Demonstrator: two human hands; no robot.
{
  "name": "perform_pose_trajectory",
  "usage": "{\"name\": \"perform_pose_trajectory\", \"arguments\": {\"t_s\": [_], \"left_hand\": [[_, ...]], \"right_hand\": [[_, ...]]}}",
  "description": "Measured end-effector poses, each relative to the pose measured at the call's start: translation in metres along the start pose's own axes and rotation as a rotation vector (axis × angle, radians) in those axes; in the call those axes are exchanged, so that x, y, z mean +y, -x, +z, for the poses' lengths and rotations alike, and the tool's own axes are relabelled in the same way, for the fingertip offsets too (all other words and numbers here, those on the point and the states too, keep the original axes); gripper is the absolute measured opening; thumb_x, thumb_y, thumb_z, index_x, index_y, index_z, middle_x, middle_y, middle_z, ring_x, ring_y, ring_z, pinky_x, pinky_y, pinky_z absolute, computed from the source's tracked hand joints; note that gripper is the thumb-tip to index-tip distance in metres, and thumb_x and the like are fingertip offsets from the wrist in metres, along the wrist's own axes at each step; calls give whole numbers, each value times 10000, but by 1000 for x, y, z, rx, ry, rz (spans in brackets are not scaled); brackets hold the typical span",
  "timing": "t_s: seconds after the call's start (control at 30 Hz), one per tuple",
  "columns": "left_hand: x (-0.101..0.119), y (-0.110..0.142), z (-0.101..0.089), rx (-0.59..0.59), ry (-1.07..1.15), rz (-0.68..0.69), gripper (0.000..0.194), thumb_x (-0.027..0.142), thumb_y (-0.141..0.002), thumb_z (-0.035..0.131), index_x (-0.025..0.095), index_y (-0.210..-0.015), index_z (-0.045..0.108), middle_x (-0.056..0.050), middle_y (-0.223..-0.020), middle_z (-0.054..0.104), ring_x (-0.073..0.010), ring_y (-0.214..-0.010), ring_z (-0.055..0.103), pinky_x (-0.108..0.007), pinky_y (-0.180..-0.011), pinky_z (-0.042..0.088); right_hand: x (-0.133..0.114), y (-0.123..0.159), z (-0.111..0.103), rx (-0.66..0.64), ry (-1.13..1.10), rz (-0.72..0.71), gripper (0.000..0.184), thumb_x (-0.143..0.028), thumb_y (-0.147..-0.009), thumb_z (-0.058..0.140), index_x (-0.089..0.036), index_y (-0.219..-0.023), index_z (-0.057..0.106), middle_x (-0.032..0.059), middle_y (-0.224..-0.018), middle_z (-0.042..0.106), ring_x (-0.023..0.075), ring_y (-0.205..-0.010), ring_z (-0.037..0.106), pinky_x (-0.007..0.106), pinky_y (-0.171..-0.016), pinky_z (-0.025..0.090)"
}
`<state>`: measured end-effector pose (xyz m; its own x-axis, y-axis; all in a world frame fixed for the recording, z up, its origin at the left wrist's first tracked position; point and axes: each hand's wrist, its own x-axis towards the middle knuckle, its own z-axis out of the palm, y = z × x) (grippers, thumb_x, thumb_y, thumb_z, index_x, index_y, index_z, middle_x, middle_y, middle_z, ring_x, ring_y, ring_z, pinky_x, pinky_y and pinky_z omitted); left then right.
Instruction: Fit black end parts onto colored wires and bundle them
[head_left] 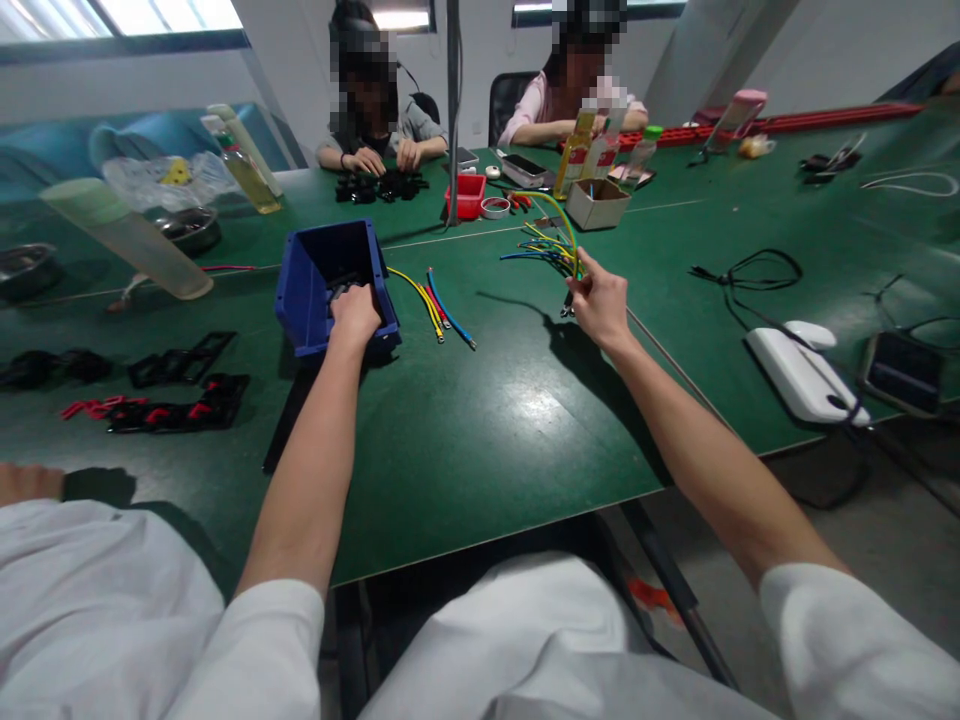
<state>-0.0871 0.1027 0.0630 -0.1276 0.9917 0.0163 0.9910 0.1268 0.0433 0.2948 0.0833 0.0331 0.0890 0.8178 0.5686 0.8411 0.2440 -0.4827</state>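
Note:
My left hand (355, 314) reaches into a blue plastic bin (301, 290), where small dark parts (345, 285) lie. Its fingertips are hidden among them, so I cannot see whether it grips one. On the right, my right hand (601, 300) pinches a yellow-green wire (562, 212), which arches up and away to the left. Behind that hand lies a loose bunch of yellow, green and blue wires (536, 247). Between my hands, near the bin, are a blue wire (450, 310), a yellow wire (420, 290) and a red one, with metal end terminals.
Black frames with red clips (176, 408) lie left of the bin. A frosted bottle (142, 245) leans farther back. Two people sit across the table, near a red box (466, 196) and a small carton (598, 205). A white device (802, 372) and cables occupy the right side.

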Motion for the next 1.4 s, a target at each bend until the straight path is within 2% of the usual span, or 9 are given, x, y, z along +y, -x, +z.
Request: {"name": "perform_pose_trajectory", "arguments": {"t_s": [0.23,0.5,0.9,1.17,1.4], "left_hand": [[0,5,-1,47,-21,-17,404,260,-884,409,114,-1205,608,-218,-1173,638,-357,-1121,602,-426,-930,470],[-1,3,0,17,-35,-8,379,252,-864,451,111,-1178,610,-207,-1150,650,-352,-1104,615,-411,-914,486],[-2,3,-1,-3,-21,-11,386,243,-871,456,107,-1200,604,-225,-1162,645,-378,-1110,617,-459,-908,498],[-2,2,-1,-13,-18,-18,391,224,-867,459,111,-1218,589,-223,-1175,638,-372,-1121,612,-450,-903,499],[-4,-2,2,-5,-10,-10,392,213,-856,460,120,-1210,600,-227,-1167,643,-376,-1103,620,-451,-892,497]], "right_hand": [[3,-2,-6,2,105,39,483,-275,-873,536,-130,-1333,574,77,-788,693,229,-720,631,374,-774,487],[9,-5,-7,-42,202,93,477,-276,-885,504,-121,-1329,583,118,-889,720,257,-792,654,385,-806,484],[16,-5,-8,-107,303,171,468,-288,-886,495,-126,-1312,603,163,-987,736,308,-950,667,410,-879,468],[22,-4,-4,-106,342,202,442,-305,-874,508,-146,-1262,645,166,-1026,738,324,-1007,662,417,-880,474],[20,-3,-5,-103,394,210,411,-300,-865,521,-158,-1218,677,174,-1025,735,328,-962,671,405,-821,485]]}}
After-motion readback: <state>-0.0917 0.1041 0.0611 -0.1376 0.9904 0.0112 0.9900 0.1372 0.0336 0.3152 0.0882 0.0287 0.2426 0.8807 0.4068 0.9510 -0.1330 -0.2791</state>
